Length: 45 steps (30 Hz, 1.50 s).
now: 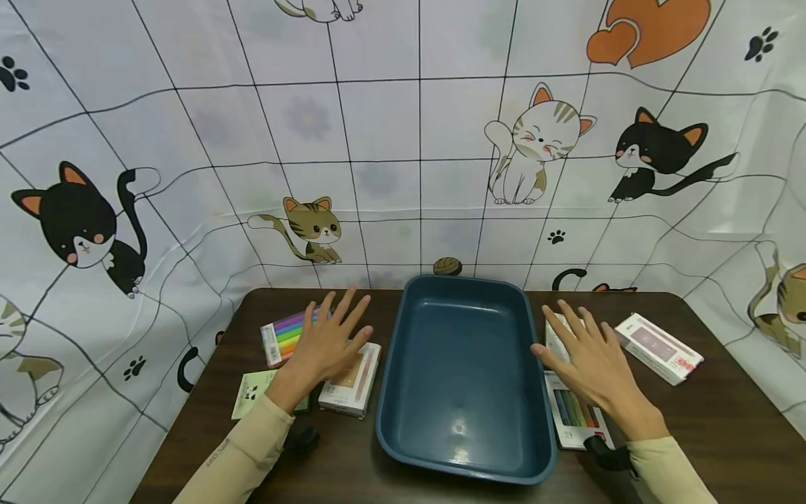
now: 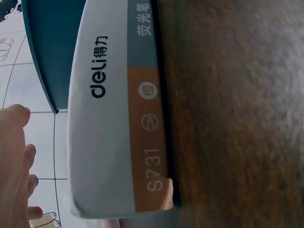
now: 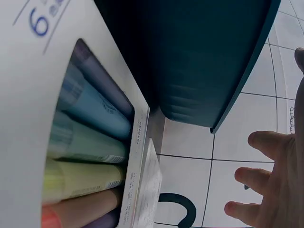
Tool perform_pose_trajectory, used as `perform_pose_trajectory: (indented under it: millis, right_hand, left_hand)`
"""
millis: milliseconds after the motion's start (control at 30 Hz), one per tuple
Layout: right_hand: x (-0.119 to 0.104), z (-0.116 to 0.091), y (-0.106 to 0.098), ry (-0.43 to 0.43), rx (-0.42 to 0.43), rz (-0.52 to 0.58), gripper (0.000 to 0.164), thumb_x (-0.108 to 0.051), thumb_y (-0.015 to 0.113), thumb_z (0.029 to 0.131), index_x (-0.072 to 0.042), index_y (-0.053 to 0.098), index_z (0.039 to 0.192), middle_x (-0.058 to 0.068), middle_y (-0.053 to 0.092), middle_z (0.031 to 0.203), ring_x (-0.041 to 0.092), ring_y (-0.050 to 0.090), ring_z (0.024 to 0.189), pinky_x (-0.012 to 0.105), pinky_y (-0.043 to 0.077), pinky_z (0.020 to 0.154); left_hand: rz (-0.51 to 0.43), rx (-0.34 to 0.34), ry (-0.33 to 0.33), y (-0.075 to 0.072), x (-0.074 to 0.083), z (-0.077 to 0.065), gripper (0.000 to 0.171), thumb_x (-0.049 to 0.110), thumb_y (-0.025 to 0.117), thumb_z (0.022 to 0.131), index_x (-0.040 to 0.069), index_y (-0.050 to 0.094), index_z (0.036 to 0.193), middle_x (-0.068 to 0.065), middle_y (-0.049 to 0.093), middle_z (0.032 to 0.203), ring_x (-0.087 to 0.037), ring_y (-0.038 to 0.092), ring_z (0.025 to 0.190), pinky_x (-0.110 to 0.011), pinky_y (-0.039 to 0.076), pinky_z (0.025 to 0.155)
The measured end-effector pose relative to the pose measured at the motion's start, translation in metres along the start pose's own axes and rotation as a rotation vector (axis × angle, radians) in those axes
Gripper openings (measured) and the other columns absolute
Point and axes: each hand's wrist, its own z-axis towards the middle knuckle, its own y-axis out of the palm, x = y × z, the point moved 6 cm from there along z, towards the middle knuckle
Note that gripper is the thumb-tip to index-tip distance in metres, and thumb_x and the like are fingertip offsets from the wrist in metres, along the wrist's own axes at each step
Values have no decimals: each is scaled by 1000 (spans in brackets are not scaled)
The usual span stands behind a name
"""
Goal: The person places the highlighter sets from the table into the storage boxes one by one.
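Observation:
My left hand (image 1: 330, 346), fingers spread, hovers over a rainbow-coloured pack (image 1: 291, 329) and a white deli box (image 1: 355, 381). In the left wrist view that box (image 2: 104, 123) stands close up, with orange and grey on its side. My right hand (image 1: 588, 364) spreads its fingers over white boxes beside the blue plastic tray (image 1: 466, 462). One of these is a windowed box of markers (image 1: 569, 413); its coloured markers (image 3: 90, 137) show in the right wrist view. Partly hidden under the right hand lies another white box (image 1: 554, 339). Neither hand holds anything.
A pale green paper item (image 1: 248, 395) with paw prints lies at the left, partly behind the wrist. At the far right rests a white box (image 1: 658, 346) with a pinkish window. Behind the dark wooden table (image 1: 711, 420) hangs a cat-print curtain (image 1: 378, 140).

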Motion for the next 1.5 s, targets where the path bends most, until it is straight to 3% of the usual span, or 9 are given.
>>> perform_pose_trajectory:
  millis: [167,400,567,733,967,1167,1333,1500]
  right_hand:
    - [-4,2,5,12,-39,31,85,-62,54,99,-24,16,166,16,18,167,55,24,142,73,21,104]
    - [-8,2,9,25,-71,126,86,-60,58,97,-25,19,165,15,24,165,54,33,139,73,32,97]
    - [-11,-1,7,48,-85,187,88,-60,61,96,-22,20,165,16,26,164,53,34,139,79,30,96]
    - [-11,-5,5,60,-121,308,91,-55,67,95,-25,17,165,17,23,165,53,30,141,81,27,96]
    - [-12,-4,4,7,-119,442,88,-43,74,94,-27,24,164,14,26,164,50,49,128,73,40,92]
    - [-12,-4,7,-5,-129,474,93,-42,79,90,-27,25,164,14,25,165,50,39,137,73,39,95]
    - [-12,-5,9,-11,-133,468,95,-44,81,88,-20,27,163,16,25,164,51,29,142,74,37,95]
    - [-13,-3,11,-25,-126,497,94,-41,81,88,-15,30,162,17,26,164,49,34,140,65,45,94]
  left_hand:
    - [11,-7,5,-4,-1,-5,67,57,35,107,24,23,164,-6,11,169,-43,16,149,-70,8,113]
    - [3,-10,31,-5,0,-9,62,53,37,108,22,31,163,-7,13,169,-44,23,147,-69,13,113]
    - [-4,-8,58,-6,5,-5,58,48,37,110,21,35,161,-10,16,168,-44,26,145,-68,17,112]
    - [-14,-47,83,-5,12,-3,58,47,35,110,20,34,161,-12,15,168,-45,27,145,-68,20,112]
    - [-25,-40,98,-16,9,-10,58,48,41,109,21,37,160,-14,22,166,-44,32,143,-68,25,110]
    - [-40,-51,87,-19,1,-18,62,53,42,107,21,37,160,-15,22,166,-44,29,145,-68,21,112]
    - [-43,-57,71,-21,-1,-22,67,60,40,105,21,37,160,-14,21,166,-45,28,145,-70,21,111]
    - [-37,-48,47,-25,-6,-29,71,64,40,103,22,35,161,-12,19,167,-43,28,146,-71,23,110]
